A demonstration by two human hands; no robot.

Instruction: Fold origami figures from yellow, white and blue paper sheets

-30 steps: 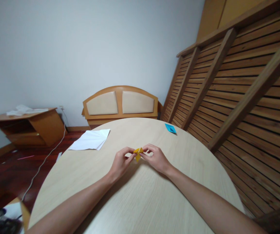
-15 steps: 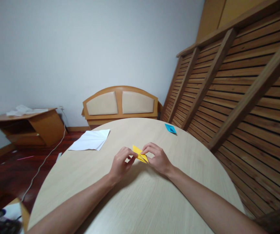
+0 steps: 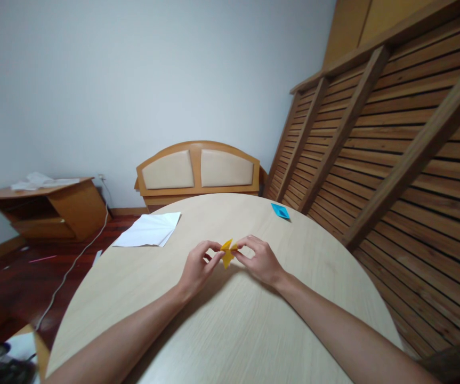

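Observation:
A small piece of folded yellow paper (image 3: 227, 257) is held just above the middle of the round table (image 3: 277, 330). Thumb and fingers of my left hand (image 3: 198, 266) pinch its left side, while my right hand (image 3: 260, 261) pinches its right side. Pointed flaps stick up between the fingertips, and one tip points down toward me. My fingers cover both side corners of the paper. Farther back on the right lies a folded blue paper piece (image 3: 280, 211), touched by neither hand.
White sheets (image 3: 147, 229) lie at the table's left edge. Behind the table stands a headboard (image 3: 198, 191) with cream panels. A slatted wooden frame (image 3: 373, 144) leans along the right. On the left are a low cabinet (image 3: 65, 210) and a white cable (image 3: 72, 266) on the floor.
The yellow paper has turned over in my fingers, from lying slanted and flat to showing raised flaps and a downward point. Both hands keep their pinch and have barely shifted.

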